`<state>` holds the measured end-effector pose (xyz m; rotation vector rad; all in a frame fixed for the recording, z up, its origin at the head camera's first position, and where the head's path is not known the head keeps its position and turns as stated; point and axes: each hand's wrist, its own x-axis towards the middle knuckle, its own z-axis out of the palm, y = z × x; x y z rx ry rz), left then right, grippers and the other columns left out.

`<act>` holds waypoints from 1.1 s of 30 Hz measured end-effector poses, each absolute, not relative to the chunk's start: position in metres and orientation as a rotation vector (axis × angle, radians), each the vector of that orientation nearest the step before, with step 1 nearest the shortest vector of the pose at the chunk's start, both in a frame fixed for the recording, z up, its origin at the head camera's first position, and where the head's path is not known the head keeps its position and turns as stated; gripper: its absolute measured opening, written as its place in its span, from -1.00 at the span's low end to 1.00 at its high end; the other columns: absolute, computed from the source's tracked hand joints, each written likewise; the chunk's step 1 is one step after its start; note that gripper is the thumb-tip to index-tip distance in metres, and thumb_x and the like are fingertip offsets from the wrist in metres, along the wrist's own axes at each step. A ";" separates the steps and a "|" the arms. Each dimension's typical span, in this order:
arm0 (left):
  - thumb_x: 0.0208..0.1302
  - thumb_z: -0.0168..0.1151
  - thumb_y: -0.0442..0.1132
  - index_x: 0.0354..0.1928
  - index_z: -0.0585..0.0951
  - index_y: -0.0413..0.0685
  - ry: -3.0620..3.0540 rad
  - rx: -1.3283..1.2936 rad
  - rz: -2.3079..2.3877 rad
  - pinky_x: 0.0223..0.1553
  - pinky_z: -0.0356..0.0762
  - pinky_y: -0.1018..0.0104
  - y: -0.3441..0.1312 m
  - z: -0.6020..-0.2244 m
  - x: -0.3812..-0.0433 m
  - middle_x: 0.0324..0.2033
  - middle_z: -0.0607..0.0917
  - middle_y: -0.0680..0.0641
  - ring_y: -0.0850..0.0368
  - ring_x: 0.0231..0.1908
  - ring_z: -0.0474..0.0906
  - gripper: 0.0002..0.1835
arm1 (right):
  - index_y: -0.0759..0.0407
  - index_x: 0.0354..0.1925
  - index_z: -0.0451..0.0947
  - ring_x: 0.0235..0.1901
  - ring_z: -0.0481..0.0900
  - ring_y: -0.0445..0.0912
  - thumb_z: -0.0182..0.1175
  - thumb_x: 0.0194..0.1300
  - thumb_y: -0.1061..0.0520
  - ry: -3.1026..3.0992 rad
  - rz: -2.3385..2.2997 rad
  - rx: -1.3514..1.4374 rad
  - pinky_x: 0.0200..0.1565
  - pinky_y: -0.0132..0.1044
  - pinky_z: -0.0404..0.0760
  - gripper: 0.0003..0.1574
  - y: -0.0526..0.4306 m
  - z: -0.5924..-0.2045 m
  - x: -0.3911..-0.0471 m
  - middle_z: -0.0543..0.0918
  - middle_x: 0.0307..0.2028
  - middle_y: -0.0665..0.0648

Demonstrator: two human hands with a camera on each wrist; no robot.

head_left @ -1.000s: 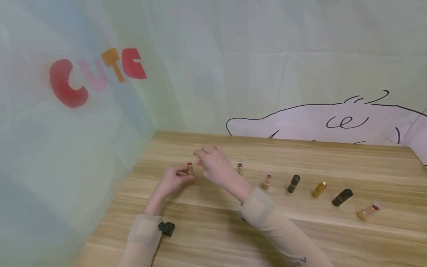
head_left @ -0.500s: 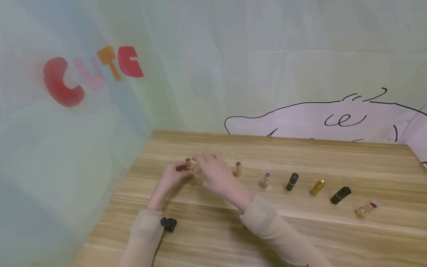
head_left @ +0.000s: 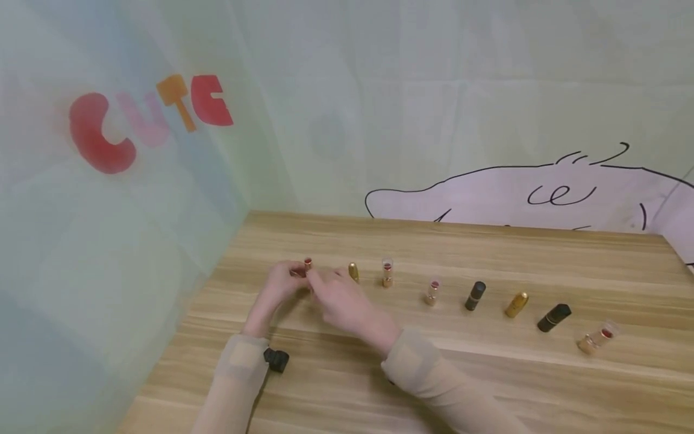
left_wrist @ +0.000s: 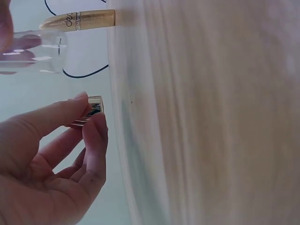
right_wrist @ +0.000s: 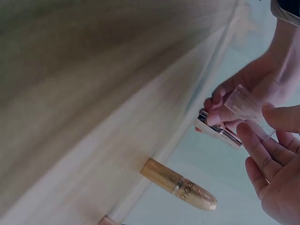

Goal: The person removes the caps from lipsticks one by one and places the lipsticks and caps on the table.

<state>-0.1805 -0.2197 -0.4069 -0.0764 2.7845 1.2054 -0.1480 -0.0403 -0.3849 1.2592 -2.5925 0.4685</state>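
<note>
My left hand [head_left: 279, 284] pinches the base of an uncapped lipstick [head_left: 308, 263] between thumb and fingers, its red tip upward. In the left wrist view, part of the lipstick's shiny gold base [left_wrist: 95, 104] shows between the fingertips. My right hand [head_left: 344, 304] is close beside it. The right wrist view shows that hand's thumb and fingers pinching a clear cap [right_wrist: 241, 107], apart from the lipstick tube [right_wrist: 229, 136]. Just right of the hands, a gold bullet-shaped lipstick [head_left: 353, 272] stands upright on the table [head_left: 325, 386].
Rightward from the hands runs a row of lipsticks: clear-capped ones [head_left: 387, 274] [head_left: 432, 293], a black one [head_left: 475, 296], a gold one [head_left: 517, 305], another black one [head_left: 553, 317] and a clear-capped one [head_left: 596, 339]. Printed cloth walls [head_left: 303, 120] border the table's back and left.
My right hand has moved toward the near side and slightly left, closer to the left hand's lipstick. The gold lipstick behind it has come into view. The head view has shifted slightly.
</note>
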 end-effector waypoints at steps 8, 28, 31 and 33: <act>0.06 0.26 -0.41 -0.11 0.65 -0.33 2.795 -0.080 1.113 -0.09 0.55 0.11 -0.219 -0.412 -0.182 -0.19 0.70 -0.29 -0.11 -0.16 0.59 -0.71 | 0.08 -0.15 0.37 -0.32 0.62 -0.13 0.19 0.27 0.15 -2.516 0.417 1.253 -0.12 -0.21 0.49 -0.78 -0.047 -0.402 -0.146 0.64 -0.37 -0.01; -0.07 0.21 -0.49 -0.20 0.68 -0.28 2.796 -0.032 1.090 -0.21 0.54 0.24 -0.220 -0.411 -0.185 -0.26 0.72 -0.24 -0.03 -0.21 0.60 -0.70 | 0.02 -0.08 0.38 -0.15 0.66 -0.12 0.20 0.27 0.08 -2.529 0.353 1.261 -0.18 -0.25 0.43 -0.72 -0.057 -0.408 -0.148 0.68 -0.21 -0.03; -0.07 0.19 -0.50 -0.21 0.68 -0.30 2.792 -0.019 1.090 -0.26 0.53 0.29 -0.220 -0.412 -0.186 -0.28 0.72 -0.24 -0.01 -0.25 0.60 -0.70 | 0.02 -0.09 0.38 -0.15 0.66 -0.13 0.19 0.28 0.08 -2.530 0.336 1.257 -0.20 -0.27 0.41 -0.74 -0.059 -0.409 -0.148 0.68 -0.17 -0.04; -0.04 0.20 -0.50 -0.20 0.68 -0.31 2.793 -0.009 1.085 -0.23 0.55 0.26 -0.220 -0.411 -0.186 -0.28 0.72 -0.25 -0.01 -0.25 0.61 -0.71 | 0.03 -0.08 0.39 -0.15 0.65 -0.14 0.19 0.29 0.07 -2.527 0.329 1.254 -0.22 -0.28 0.39 -0.75 -0.060 -0.408 -0.148 0.68 -0.15 -0.05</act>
